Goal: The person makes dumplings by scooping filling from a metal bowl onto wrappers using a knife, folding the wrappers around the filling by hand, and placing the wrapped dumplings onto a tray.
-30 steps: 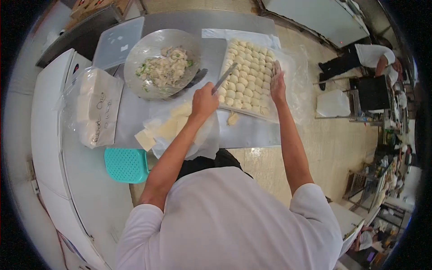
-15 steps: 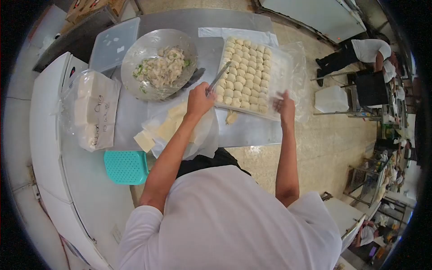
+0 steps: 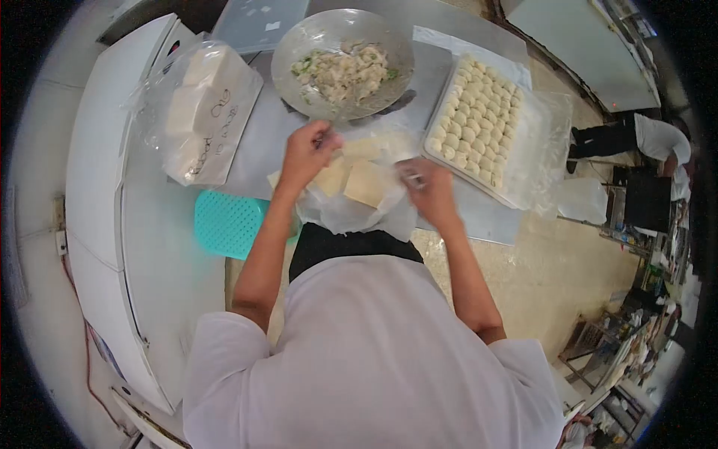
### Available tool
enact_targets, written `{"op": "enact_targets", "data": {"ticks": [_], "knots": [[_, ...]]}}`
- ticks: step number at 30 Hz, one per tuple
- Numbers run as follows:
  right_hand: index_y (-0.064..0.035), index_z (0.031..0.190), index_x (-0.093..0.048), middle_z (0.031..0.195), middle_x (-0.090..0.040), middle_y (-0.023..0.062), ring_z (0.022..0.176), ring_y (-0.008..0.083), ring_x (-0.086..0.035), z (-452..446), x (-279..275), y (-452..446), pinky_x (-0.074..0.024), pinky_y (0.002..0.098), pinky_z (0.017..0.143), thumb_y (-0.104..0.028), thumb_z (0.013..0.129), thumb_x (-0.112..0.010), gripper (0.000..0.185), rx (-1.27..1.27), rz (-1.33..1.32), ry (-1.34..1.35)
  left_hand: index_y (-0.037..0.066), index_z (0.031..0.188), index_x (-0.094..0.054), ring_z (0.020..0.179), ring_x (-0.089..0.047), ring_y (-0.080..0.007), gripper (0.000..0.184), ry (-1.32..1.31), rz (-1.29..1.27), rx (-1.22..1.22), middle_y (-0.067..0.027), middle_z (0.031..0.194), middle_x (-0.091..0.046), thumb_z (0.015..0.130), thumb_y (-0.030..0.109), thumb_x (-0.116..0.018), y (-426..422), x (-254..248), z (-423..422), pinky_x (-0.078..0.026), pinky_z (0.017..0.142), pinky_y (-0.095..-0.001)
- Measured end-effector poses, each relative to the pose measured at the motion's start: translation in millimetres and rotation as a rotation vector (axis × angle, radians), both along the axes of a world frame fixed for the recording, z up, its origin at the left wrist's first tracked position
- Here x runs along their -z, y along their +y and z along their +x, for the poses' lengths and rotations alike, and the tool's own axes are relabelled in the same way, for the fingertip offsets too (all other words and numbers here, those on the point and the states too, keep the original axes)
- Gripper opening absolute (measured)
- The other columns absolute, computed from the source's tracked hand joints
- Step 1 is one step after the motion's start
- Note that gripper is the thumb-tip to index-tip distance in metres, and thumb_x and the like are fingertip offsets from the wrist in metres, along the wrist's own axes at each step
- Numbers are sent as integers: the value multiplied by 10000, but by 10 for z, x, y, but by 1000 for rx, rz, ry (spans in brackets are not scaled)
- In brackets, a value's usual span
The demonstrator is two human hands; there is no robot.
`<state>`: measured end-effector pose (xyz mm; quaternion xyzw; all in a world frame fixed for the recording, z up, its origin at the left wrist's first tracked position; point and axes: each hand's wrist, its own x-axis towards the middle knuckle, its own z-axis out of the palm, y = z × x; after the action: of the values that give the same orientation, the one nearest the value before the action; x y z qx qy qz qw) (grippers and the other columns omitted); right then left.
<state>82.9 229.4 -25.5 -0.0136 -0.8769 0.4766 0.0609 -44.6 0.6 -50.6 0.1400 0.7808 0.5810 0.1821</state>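
My left hand (image 3: pixel 308 156) is closed around the grip of a long narrow metal blade, blurred now and reaching toward the near rim of the bowl. That metal bowl (image 3: pixel 284 75) contains pale chopped filling (image 3: pixel 348 71) with green bits. Square pale-yellow dough wrappers (image 3: pixel 365 184) lie on clear plastic (image 3: pixel 351 213) between my hands. To their right is my right hand (image 3: pixel 430 193), with curled, motion-smeared fingers; whether it holds anything is unclear. Rows of round, pale filled dumplings (image 3: pixel 479 112) sit in a white tray (image 3: pixel 467 178) farther right.
A plastic bag of wrapped white blocks (image 3: pixel 202 120) with handwriting lies at left, near a white fridge (image 3: pixel 112 172). Below the metal table (image 3: pixel 479 213) is a turquoise perforated stool (image 3: pixel 228 224). A clear lid (image 3: pixel 258 19) lies behind. A person (image 3: pixel 651 138) bends over at far right.
Both hands have moved from the dumpling tray to the wrappers, my right hand coming leftward. The blade has left the tray side. My view has shifted, so the table contents appear farther right.
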Motion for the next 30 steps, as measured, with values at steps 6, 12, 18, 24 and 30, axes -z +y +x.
{"op": "enact_targets", "data": {"ticks": [6, 12, 18, 24, 30], "knots": [[-42, 861, -676, 803, -631, 140, 822, 361, -625, -248, 791, -694, -504, 468, 733, -145, 718, -719, 182, -211, 370, -24, 12, 882, -606, 508, -512, -71, 122, -39, -101, -184, -37, 752, -665, 903, 129, -635, -711, 29, 199, -415, 464, -231], [-59, 803, -696, 803, -638, 152, 746, 267, -641, -326, 983, -447, -514, 409, 668, -161, 740, -705, 120, -220, 301, -240, 19, 856, -620, 523, -515, -59, 148, -191, -48, -187, -12, 702, -637, 872, 150, -686, -780, 236, 512, -417, 478, -231], [-38, 968, -674, 954, -691, 71, 789, 154, -570, -194, 751, -16, -470, 319, 711, -177, 912, -600, 167, -59, -520, -374, 19, 960, -593, 645, -565, -88, 153, -64, -127, 36, -10, 753, -632, 873, 126, -660, -569, 344, 530, -467, 596, -273], [10, 1333, -446, 1340, -540, 118, 1202, 251, -535, -22, 242, 185, -415, 371, 1023, -333, 988, -498, 489, 48, -1379, -171, 63, 1081, -553, 748, -641, -357, 254, 332, -456, 20, -170, 758, -630, 832, 24, -582, -631, -366, -249, -494, 701, -436], [-2, 1371, -417, 1382, -493, 162, 1295, 320, -457, -78, 423, -24, -325, 467, 1116, -430, 996, -396, 569, 11, -1973, -164, 4, 985, -620, 894, -636, -412, 219, 547, -862, 158, -225, 896, -662, 776, 1, -554, -90, -510, -953, -487, 746, -512]]}}
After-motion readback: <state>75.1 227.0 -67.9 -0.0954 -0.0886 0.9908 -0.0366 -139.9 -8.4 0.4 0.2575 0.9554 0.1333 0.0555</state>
